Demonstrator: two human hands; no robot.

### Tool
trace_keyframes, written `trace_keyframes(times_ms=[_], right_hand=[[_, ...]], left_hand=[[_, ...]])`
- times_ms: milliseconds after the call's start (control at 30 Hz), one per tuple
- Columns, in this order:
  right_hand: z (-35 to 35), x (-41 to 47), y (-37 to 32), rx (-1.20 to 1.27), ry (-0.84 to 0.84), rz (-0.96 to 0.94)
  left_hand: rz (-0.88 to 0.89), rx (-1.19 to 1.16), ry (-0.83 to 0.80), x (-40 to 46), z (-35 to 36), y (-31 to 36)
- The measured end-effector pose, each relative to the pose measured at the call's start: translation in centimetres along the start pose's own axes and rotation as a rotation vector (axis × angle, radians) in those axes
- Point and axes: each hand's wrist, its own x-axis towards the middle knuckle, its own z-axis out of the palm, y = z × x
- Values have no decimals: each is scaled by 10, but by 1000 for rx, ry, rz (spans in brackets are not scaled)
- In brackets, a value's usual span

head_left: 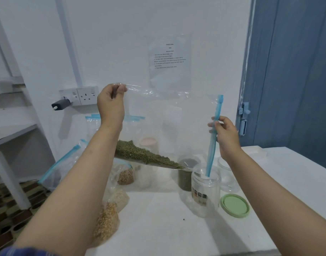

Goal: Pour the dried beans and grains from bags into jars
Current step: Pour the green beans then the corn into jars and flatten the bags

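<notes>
So both hands are up in the middle of the frame holding a big clear zip bag [169,126] tipped on its side. The left hand [111,104] is pinching the bag's bottom corner up high, thumb and fingers clenched on the plastic, while the right hand [225,133] is gripping the blue zip strip [214,133] at the mouth end, fingers curled around it. The lower end of that strip is dipping into the open clear jar [205,193] sitting on the white table [167,228], lower center-right. The green mung beans [140,154] are lying along the bag's low edge in a sloping line running toward the jar; none look to be in the jar. Just behind the clear jar there's a jar of dark green beans [185,176], and another empty clear jar [226,174] is sitting to its right. A pale green lid [235,205] is lying flat on the table just right of the open jar. On the left side of the table, bags of yellow corn kernels [106,224], pale grains [119,198] and tan beans [125,176] are lying partly behind the left forearm. More blue-topped bags [95,119] are standing at the back against the white wall, under a double socket [79,96] with a plug in it. A printed sheet [169,60] is stuck on the wall at upper center, and a blue door [291,80] is filling the right edge.
</notes>
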Motion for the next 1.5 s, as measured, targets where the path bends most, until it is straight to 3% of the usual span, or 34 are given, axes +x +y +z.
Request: trace_keyframes(times_ms=[1067,1500], right_hand=[[4,0,3,245,3,-30],[-1,5,11,149,-5,-10]], left_hand=[[62,6,-96,13,11,24],[75,41,-104,11,18,23]])
